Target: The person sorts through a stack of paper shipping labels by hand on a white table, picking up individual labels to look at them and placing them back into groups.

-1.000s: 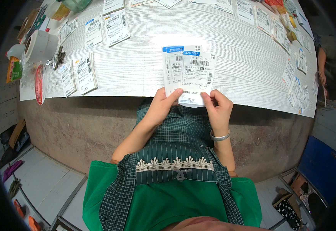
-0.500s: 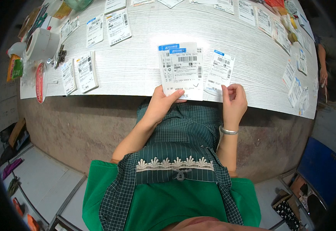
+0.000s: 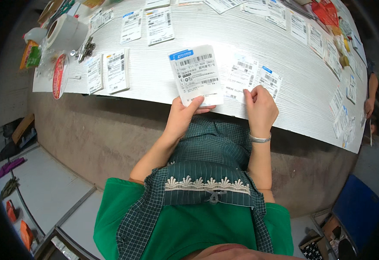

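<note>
My left hand [image 3: 185,116] grips a small stack of shipping labels [image 3: 198,76] by its lower edge, thumb on top. The labels are white with blue headers, black print and barcodes. My right hand [image 3: 261,109] is closed, thumb and fingertips pinching the lower right corner of a single shipping label [image 3: 240,80], slightly blurred, just right of the stack. Another label with a blue header [image 3: 271,79] lies on the table behind my right hand, its lower part hidden by the hand and the pinched label.
More label piles lie on the white table [image 3: 189,30]: two at the left [image 3: 118,71], others along the back and right [image 3: 298,27]. A tape roll [image 3: 67,32], metal keys [image 3: 86,50] and a red oval card [image 3: 59,77] sit at the left. Another person's hand [image 3: 369,107] shows at far right.
The blue-headed label that was by my right hand now lies further right on the table. My right hand now pinches another label. The view has shifted, and the left hand still holds the stack.
</note>
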### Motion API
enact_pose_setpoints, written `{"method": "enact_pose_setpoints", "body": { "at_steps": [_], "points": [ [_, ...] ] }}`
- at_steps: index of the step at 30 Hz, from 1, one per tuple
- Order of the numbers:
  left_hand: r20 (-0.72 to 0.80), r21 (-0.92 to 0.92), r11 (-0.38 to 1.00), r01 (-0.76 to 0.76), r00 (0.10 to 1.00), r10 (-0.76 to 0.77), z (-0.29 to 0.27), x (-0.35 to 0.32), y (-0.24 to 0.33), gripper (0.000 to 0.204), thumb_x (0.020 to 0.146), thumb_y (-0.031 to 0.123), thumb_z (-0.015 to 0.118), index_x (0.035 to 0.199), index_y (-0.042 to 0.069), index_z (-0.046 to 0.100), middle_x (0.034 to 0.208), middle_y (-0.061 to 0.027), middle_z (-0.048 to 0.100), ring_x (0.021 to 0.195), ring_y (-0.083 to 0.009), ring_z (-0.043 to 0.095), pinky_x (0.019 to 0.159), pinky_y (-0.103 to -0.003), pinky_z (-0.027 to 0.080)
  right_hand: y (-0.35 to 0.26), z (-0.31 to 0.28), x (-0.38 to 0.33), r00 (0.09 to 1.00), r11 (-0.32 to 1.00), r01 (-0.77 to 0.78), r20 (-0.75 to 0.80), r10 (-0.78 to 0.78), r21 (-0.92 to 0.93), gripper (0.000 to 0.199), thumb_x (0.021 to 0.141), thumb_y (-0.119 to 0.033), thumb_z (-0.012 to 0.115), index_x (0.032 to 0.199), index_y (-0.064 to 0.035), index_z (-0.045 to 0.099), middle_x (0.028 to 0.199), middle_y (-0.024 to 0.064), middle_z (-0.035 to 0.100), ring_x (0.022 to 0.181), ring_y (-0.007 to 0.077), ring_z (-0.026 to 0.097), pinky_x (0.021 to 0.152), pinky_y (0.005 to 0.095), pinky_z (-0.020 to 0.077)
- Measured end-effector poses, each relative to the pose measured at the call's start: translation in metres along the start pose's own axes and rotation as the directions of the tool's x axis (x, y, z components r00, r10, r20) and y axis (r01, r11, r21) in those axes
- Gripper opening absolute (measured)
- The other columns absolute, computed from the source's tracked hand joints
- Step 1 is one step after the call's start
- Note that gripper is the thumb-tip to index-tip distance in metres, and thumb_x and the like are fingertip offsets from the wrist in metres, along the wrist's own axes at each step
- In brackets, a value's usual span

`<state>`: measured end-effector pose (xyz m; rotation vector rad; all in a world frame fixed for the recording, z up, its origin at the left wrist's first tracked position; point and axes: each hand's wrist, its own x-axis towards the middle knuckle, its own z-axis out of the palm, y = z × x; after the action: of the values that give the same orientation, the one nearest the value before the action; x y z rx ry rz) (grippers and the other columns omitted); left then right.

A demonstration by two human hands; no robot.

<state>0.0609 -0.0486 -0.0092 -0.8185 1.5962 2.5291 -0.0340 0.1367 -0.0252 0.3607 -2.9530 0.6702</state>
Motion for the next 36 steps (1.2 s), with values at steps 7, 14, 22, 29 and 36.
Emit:
{"method": "enact_pose_setpoints", "body": {
  "at_steps": [7, 14, 22, 29, 36],
  "points": [
    [-0.027, 0.151, 0.982, -0.114, 0.992, 0.120, -0.015, 0.000, -0.008, 0.031, 0.087, 0.008, 0.060, 0.114, -0.007, 0.055, 0.105, -0.0142, 0.063, 0.091, -0.0176, 0.063, 0.073, -0.027, 0.055, -0.049, -0.014, -0.009, 0.971, 0.794, -0.072, 0.223, -0.081, 0.604, 0.022, 0.078, -0.020, 0.070, 0.073, -0.0042, 0.056, 0.064, 0.0035, 0.055, 0.055, 0.0154, 0.052, 0.051, 0.0267, 0.0416],
    [-0.099, 0.049, 0.999, -0.022, 0.995, 0.027, -0.016, -0.008, -0.004, 0.031, 0.091, 0.011, 0.056, 0.115, -0.009, 0.054, 0.107, -0.0155, 0.062, 0.089, -0.0190, 0.063, 0.074, -0.028, 0.056, -0.046, -0.011, -0.017, 0.971, 0.839, 0.040, 0.175, -0.160, 0.542, 0.022, 0.078, -0.020, 0.069, 0.070, -0.0020, 0.059, 0.061, 0.0073, 0.054, 0.053, 0.0210, 0.052, 0.049, 0.0304, 0.0395],
    [0.028, -0.004, 1.000, 0.015, 0.999, -0.015, -0.001, -0.011, -0.020, 0.033, 0.094, 0.013, 0.052, 0.115, -0.012, 0.052, 0.105, -0.0194, 0.063, 0.089, -0.0241, 0.066, 0.074, -0.029, 0.056, -0.011, -0.024, -0.041, 0.995, 0.841, -0.025, 0.094, -0.031, 0.540, 0.022, 0.080, -0.015, 0.068, 0.069, -0.0004, 0.055, 0.060, 0.0089, 0.050, 0.051, 0.0194, 0.046, 0.048, 0.0291, 0.0366],
    [0.080, 0.055, 0.998, 0.026, 0.996, -0.030, 0.010, -0.003, -0.008, 0.034, 0.092, 0.010, 0.052, 0.116, -0.013, 0.049, 0.105, -0.0224, 0.062, 0.086, -0.0260, 0.067, 0.073, -0.029, 0.056, 0.057, -0.035, -0.029, 0.980, 0.986, -0.162, -0.111, 0.165, 0.037, 0.022, 0.082, -0.016, 0.067, 0.069, -0.0034, 0.054, 0.057, 0.0049, 0.048, 0.048, 0.0135, 0.042, 0.047, 0.0288, 0.0345],
    [0.102, 0.067, 0.997, 0.047, 0.993, -0.053, 0.023, -0.001, -0.016, 0.034, 0.085, 0.004, 0.061, 0.114, -0.011, 0.053, 0.103, -0.0182, 0.064, 0.086, -0.0210, 0.066, 0.071, -0.027, 0.056, 0.025, -0.028, -0.043, 0.983, 0.850, -0.161, 0.004, 0.184, 0.502, 0.018, 0.080, -0.014, 0.069, 0.073, -0.0034, 0.056, 0.060, 0.0022, 0.051, 0.052, 0.0107, 0.047, 0.049, 0.0240, 0.0382]
  ]
}}
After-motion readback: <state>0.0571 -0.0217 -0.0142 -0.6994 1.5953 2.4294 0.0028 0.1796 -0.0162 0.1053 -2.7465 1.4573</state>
